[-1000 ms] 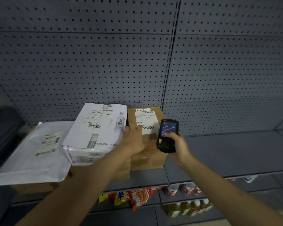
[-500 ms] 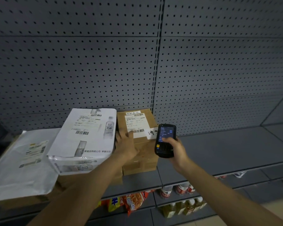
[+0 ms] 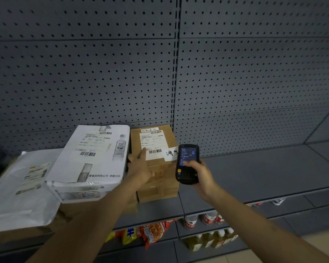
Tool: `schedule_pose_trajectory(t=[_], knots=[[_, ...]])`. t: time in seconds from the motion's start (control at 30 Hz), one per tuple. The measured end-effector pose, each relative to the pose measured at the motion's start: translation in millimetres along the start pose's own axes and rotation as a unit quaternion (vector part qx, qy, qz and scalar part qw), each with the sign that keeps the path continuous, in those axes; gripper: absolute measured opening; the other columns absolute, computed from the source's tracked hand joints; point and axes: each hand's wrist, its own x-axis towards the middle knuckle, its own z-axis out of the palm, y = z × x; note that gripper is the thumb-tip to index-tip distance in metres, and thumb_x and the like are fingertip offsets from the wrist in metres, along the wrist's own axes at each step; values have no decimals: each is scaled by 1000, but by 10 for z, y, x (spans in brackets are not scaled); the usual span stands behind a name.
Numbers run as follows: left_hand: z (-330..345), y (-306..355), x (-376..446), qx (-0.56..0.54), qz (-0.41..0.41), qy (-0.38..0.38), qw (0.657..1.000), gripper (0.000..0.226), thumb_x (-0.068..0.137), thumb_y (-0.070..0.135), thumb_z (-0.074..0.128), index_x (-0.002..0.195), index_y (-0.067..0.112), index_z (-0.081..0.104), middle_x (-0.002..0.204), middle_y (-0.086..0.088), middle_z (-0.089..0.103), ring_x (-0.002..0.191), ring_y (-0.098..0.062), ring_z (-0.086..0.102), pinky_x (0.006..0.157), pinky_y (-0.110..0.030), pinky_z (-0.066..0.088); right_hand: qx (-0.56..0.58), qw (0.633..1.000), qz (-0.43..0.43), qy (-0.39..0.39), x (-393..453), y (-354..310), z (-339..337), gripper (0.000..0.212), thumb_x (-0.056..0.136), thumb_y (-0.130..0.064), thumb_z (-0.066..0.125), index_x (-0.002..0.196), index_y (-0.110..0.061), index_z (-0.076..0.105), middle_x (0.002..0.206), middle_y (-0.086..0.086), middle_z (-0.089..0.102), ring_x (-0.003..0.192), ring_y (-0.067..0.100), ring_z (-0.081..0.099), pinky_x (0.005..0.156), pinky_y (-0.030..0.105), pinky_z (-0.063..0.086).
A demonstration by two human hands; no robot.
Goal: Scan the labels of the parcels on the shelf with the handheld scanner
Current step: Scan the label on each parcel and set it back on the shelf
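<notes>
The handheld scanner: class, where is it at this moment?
In the head view, the handheld scanner sits right of centre in the right hand, just right of the brown cardboard parcel on the grey shelf.

The scene is dim and bluish-grey, with no lamp in sight. The scanner screen above the right hand glows faintly. The white bottle carton left of the left hand is the brightest surface. Corners darken, and the pegboard lines bow toward the edges. Fine label print reads soft.
</notes>
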Motion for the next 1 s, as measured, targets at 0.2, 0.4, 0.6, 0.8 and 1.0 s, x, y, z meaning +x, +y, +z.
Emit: schedule_pose_trajectory(t=[0.2,0.4,0.6,0.8,1.0], knots=[[70,-26,-77,30,5,17,999,102,86,34,67,150,35,-12,149,-15,1,132,-31,30,110,-48,32,-15,1000,-11,-19,-28,-18,-5,53,85,-1,62,134,-13,48,108,12,66,91,27,66,67,37,55],[128,9,-214,-2,33,49,998,100,88,32,65,151,28,-11,148,-15,5,130,-30,30,110,-37,30,-29,998,-28,-43,-134,-109,-13,59,83,0,65,136,-17,46,114,11,66,98,27,66,68,36,55],[97,113,-399,-15,75,127,989,103,87,30,67,152,20,-12,149,-14,3,133,-27,24,112,-33,25,-36,993,-50,-97,-333,-280,-12,71,74,0,71,137,-19,46,119,11,66,101,26,66,69,32,56],[18,167,-489,22,123,242,962,107,84,22,69,150,21,-14,153,-19,-5,139,-35,17,112,-43,34,-74,985,-73,-137,-566,-376,97,86,61,-2,74,139,-20,43,123,14,66,110,34,65,86,41,57],[-81,207,-612,-3,187,316,930,104,81,2,65,150,26,-9,154,-22,2,132,-40,31,99,-46,46,-93,974,-74,-194,-859,-437,227,80,62,3,72,134,-19,45,126,22,63,116,43,61,88,41,57]])
